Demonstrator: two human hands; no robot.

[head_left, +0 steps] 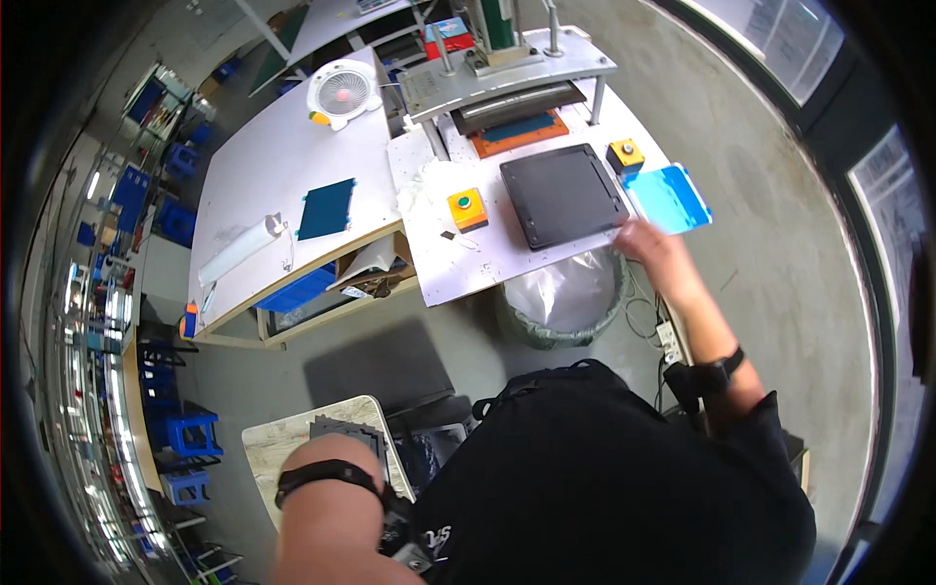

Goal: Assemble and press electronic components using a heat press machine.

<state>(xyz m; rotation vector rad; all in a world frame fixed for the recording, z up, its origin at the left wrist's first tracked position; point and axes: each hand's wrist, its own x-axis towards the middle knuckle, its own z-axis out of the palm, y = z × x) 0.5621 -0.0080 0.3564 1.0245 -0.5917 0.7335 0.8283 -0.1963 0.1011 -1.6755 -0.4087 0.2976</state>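
My right hand (645, 244) is at the near right corner of a flat black rectangular tray (564, 195) on the white work table. Motion smears its fingers, so I cannot see whether they grip the tray. My left forearm (330, 497) reaches over a small light-topped table (268, 450), where a stack of dark grey flat pieces (343, 429) lies. The left hand itself is hidden by the forearm. Behind the black tray stands a press (507, 83), with an orange frame (522, 136) under its dark plate.
Yellow button boxes, one with a green button (467, 209) and another (625, 155), flank the tray. A blue film-covered sheet (673, 198) overhangs the right edge. A lined bin (561, 302) stands below. Leftward are a white fan (343, 93), a dark blue sheet (327, 209) and a roll (239, 249).
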